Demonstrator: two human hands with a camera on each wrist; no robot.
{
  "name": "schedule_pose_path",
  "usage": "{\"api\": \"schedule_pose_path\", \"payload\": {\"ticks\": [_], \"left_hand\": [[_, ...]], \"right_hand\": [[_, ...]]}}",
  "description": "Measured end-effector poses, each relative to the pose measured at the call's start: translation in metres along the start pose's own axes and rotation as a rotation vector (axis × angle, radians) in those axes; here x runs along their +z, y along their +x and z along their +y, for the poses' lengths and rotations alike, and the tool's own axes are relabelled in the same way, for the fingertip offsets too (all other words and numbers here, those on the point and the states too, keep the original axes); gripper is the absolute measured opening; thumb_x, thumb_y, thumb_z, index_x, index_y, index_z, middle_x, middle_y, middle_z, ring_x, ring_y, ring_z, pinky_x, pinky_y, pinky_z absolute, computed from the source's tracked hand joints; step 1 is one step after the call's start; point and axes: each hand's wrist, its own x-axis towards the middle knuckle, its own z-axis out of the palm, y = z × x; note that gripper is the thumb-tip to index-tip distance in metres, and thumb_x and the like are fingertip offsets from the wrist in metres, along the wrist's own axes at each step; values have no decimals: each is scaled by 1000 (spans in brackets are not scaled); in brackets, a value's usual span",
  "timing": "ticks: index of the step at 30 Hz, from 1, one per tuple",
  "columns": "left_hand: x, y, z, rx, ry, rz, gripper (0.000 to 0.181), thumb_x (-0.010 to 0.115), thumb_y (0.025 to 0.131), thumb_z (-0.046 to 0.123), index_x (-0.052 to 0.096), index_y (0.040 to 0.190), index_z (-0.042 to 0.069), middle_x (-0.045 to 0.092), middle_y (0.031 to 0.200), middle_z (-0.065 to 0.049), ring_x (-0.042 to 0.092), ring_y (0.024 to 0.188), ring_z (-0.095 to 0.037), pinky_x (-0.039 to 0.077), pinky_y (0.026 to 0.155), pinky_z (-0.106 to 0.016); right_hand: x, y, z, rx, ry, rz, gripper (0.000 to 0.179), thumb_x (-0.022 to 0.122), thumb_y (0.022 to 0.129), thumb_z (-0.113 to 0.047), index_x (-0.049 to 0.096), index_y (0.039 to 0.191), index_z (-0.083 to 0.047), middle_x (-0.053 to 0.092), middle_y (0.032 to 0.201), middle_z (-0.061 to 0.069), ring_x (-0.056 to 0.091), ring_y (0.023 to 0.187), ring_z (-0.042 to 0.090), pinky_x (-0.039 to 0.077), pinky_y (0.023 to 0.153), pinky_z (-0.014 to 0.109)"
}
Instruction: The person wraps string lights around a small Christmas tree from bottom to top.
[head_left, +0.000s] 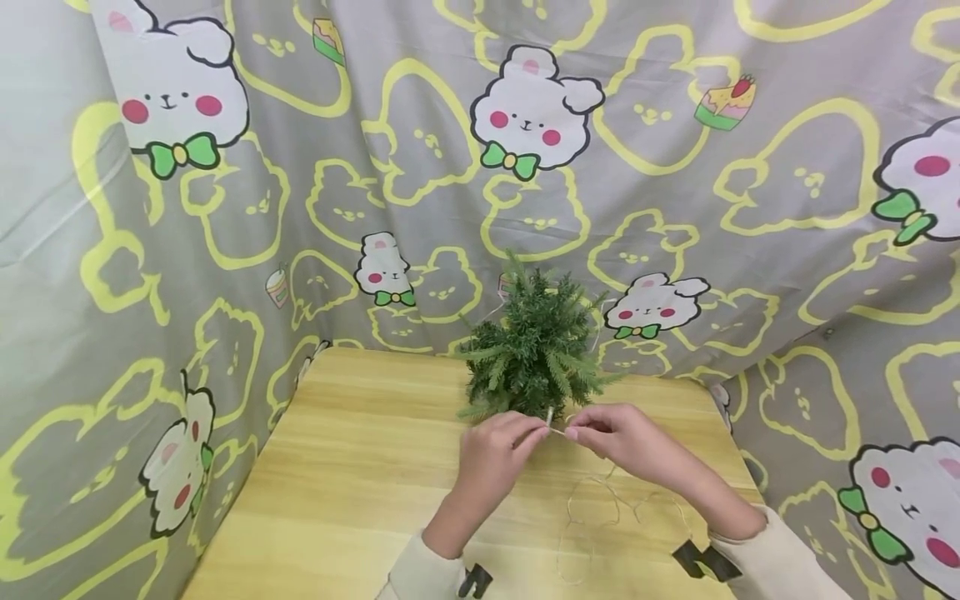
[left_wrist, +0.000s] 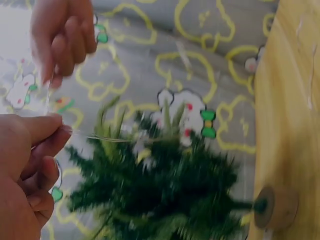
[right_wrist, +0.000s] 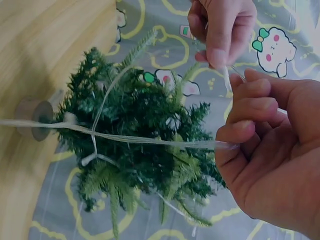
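Observation:
A small artificial Christmas tree (head_left: 532, 350) with green branches stands at the table's far edge; its round wooden base (right_wrist: 37, 119) shows in both wrist views. Just in front of it, my left hand (head_left: 493, 454) pinches a thin, pale string of lights (right_wrist: 165, 143) between thumb and fingers. My right hand (head_left: 626, 437) holds the same string close by, a short stretch running between the two fingertips. In the right wrist view, strands cross in front of the branches, with small white bulb-like bits on them. The fingers hide part of the string.
Slack loops of the string trail over the wooden table (head_left: 360, 467) below my right hand. A grey curtain (head_left: 420, 100) with yellow outlines and white cartoon rabbits hangs behind the table and along its sides. Each cream sleeve has a black strap piece (head_left: 707, 560) at the cuff.

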Motion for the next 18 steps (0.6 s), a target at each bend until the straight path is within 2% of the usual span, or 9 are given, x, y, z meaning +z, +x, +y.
{"api": "schedule_pose_path", "payload": {"ticks": [4,8,10,12,15,18], "left_hand": [[-12,2,-16,-83,56,65,8,79,87,26,79,91,19,77,89,7,64,62,-1,40,53,-11],[-21,3,-33,-182,84,118,9,77,89,29,80,93,21,77,89,8,43,47,5,24,45,-13],[-24,3,-40,-217,90,134,9,76,90,29,80,94,22,78,90,7,32,44,5,20,44,-15],[-26,4,-45,-239,92,143,9,76,91,29,80,94,22,77,88,6,31,45,6,19,42,-15],[-28,4,-52,-291,85,142,12,76,91,29,80,95,20,78,88,4,35,46,4,23,41,-16],[-30,4,-59,-393,67,132,14,75,91,31,81,98,20,76,83,5,41,48,1,28,44,-19]], "right_hand": [[-6,-4,2,21,-3,-21,17,63,100,-32,73,101,-18,51,66,-5,38,52,4,41,51,25],[-16,-10,5,68,19,-24,18,62,100,-33,72,98,-18,48,62,-4,38,49,5,40,49,26],[-22,-13,5,82,24,-21,19,62,101,-32,71,98,-16,47,61,-4,39,48,6,41,47,27],[-28,-14,5,76,34,-20,20,62,101,-30,71,101,-13,48,61,-2,43,47,7,44,47,29],[-38,-15,5,88,41,-21,21,63,101,-29,71,101,-10,51,62,-1,47,48,10,47,49,31],[-48,-17,5,109,50,-12,22,63,100,-29,70,101,-9,52,63,1,50,50,12,48,50,31]]}}
